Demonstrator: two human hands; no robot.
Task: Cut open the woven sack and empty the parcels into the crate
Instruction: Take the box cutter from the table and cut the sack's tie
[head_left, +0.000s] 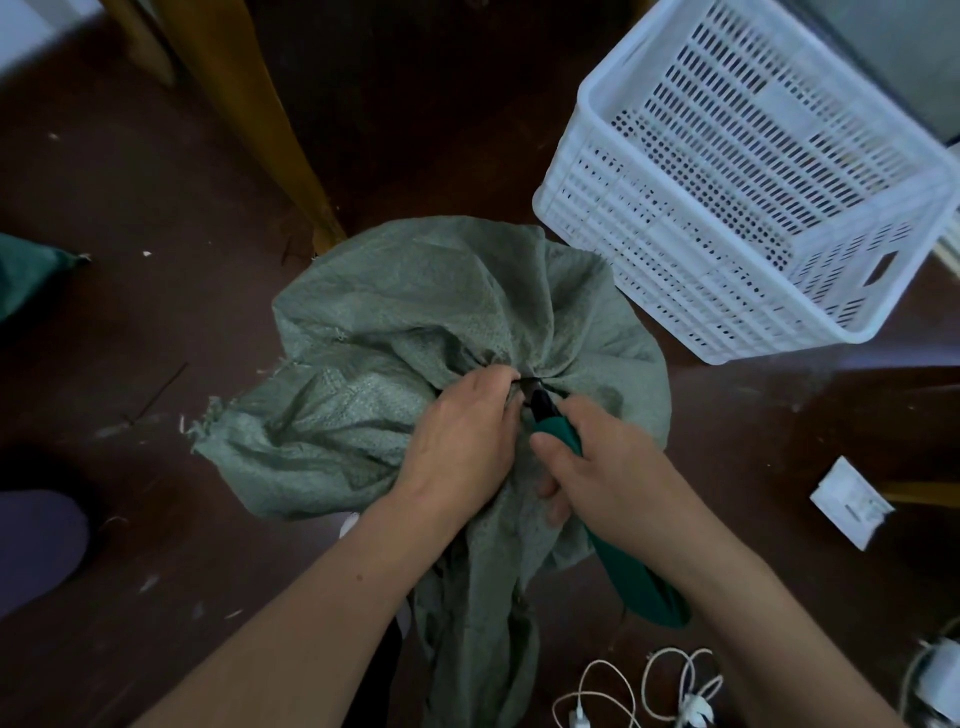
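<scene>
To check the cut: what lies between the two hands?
In the head view, the bunched neck of the woven sack and the black tip of the green-handled cutter lie between the left hand and the right hand.

Seems a plain lived-in room, more home than warehouse: dark brown wooden floor littered with pale fibre scraps, a yellow-brown wooden furniture leg at eleven o'clock, tangled white charging cables at five o'clock, a white slotted plastic crate at one o'clock.
</scene>
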